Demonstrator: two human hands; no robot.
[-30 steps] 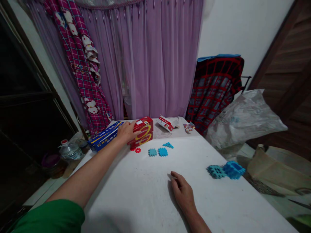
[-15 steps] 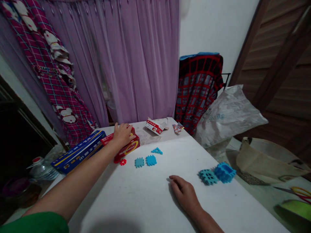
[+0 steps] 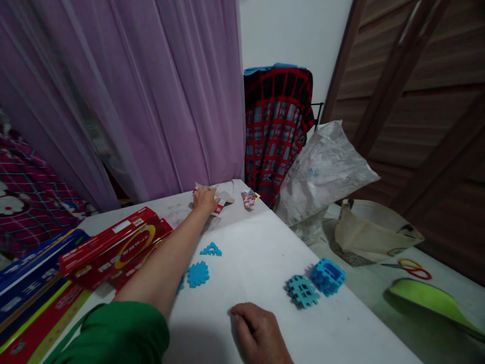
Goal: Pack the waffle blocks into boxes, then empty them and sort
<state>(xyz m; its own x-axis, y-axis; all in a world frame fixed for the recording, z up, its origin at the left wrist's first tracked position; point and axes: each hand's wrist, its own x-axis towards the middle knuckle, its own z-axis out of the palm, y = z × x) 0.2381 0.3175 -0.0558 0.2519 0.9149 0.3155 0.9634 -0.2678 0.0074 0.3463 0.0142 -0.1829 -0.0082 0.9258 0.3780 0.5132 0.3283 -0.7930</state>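
Observation:
My left hand (image 3: pixel 205 198) reaches to the far end of the white table, its fingers curled over a small red-and-white carton (image 3: pixel 219 208) with torn flaps, partly hidden under them. My right hand (image 3: pixel 259 328) rests near the table's front with fingers curled in and nothing visible in them. Beyond the left forearm lie a blue triangular plastic piece (image 3: pixel 211 249) and a blue square piece with toothed edges (image 3: pixel 198 274); another piece is mostly covered by the arm. To the right hand's right sit a teal openwork block (image 3: pixel 302 291) and a blue hollow block (image 3: pixel 328 276).
Red boxes (image 3: pixel 113 247) and a blue box (image 3: pixel 30 288) crowd the left side. A crumpled wrapper (image 3: pixel 250 198) lies at the far corner. Beyond the right edge are a clear plastic bag (image 3: pixel 322 172), a beige bag (image 3: pixel 371 232), scissors (image 3: pixel 415 269) and a lime-green object (image 3: pixel 428 299).
My left hand has left the red box and moved right onto the small carton. The view has turned right. My right hand stays on the table, its fingers curled more tightly.

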